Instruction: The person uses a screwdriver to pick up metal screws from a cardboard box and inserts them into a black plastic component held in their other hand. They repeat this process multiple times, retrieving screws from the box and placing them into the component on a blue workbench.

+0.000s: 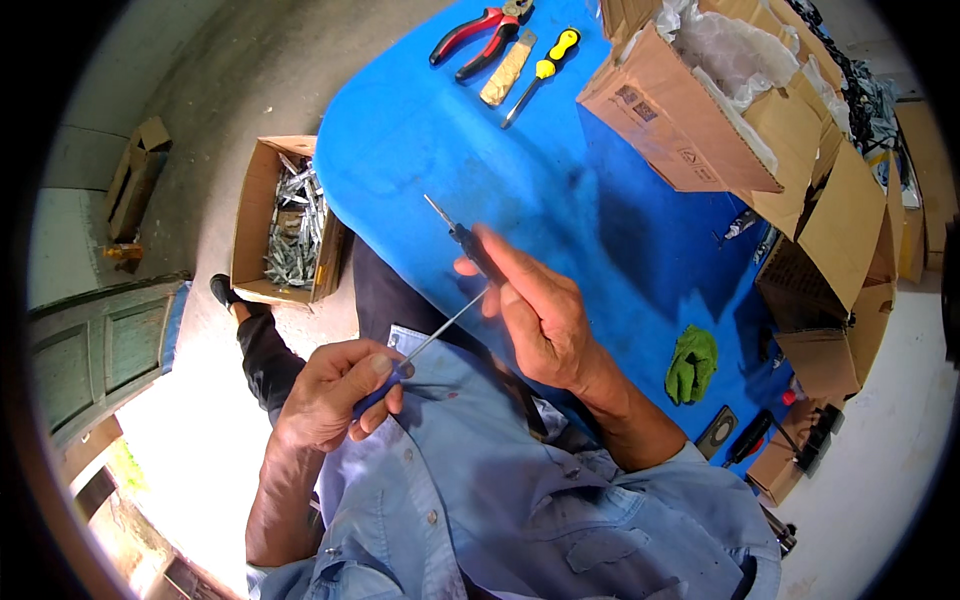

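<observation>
My left hand [335, 388] is closed round the blue handle of a screwdriver [440, 332]. Its thin metal shaft slants up to the right, and the tip reaches my right fingers, where its exact contact is hidden. Pinched in my right hand [548, 318] is a slim black part with a thin metal rod [478, 252] sticking out toward the upper left. Both hands are held over my lap and the near edge of the blue table [420, 150].
Pliers [490, 40], a tan wrapped bar [508, 70] and a yellow-black screwdriver [545, 70] lie at the table's far side. Open cardboard boxes [680, 120] stand right, near a green cloth [692, 365]. A floor carton [245, 230] at left holds many metal parts.
</observation>
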`<state>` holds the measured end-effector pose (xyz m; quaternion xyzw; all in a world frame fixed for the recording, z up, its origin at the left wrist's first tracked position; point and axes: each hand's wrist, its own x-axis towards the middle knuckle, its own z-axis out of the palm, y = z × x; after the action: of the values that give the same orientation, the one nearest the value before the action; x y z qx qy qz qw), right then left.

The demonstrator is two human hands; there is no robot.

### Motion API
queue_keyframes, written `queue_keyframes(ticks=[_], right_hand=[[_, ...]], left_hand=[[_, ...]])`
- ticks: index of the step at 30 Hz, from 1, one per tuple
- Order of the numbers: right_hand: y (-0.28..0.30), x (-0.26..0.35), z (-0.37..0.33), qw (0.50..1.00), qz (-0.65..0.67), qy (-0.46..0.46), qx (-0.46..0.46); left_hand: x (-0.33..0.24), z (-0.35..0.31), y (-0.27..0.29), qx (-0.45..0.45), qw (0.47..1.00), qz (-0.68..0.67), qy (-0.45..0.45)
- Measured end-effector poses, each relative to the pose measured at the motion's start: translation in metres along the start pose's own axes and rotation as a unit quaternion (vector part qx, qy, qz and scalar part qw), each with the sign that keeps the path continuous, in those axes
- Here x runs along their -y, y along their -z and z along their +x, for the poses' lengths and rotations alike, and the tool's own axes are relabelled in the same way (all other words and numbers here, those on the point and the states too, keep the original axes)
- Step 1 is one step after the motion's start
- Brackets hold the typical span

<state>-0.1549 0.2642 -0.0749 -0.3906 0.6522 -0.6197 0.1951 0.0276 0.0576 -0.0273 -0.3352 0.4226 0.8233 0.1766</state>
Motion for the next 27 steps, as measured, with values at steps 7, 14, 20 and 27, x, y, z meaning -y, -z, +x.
queue_keyframes(ticks=[7, 14, 20, 27], right_hand=[[0.001, -0.002, 0.0, 1.0, 0.012, -0.009, -0.008], [0.001, -0.003, -0.001, 1.0, 0.022, -0.015, -0.011], [0.001, 0.0, -0.001, 0.999, 0.03, -0.021, -0.019], [0.001, 0.0, -0.001, 0.999, 0.03, -0.03, -0.025]], left_hand=[[-0.005, 0.0, -0.018, -0.082, 0.99, 0.104, -0.057], [-0.004, -0.007, -0.023, -0.13, 0.959, 0.224, -0.111], [0.01, -0.007, -0.021, -0.146, 0.811, 0.461, -0.329], [0.018, -0.003, -0.031, -0.175, 0.682, 0.57, -0.423]])
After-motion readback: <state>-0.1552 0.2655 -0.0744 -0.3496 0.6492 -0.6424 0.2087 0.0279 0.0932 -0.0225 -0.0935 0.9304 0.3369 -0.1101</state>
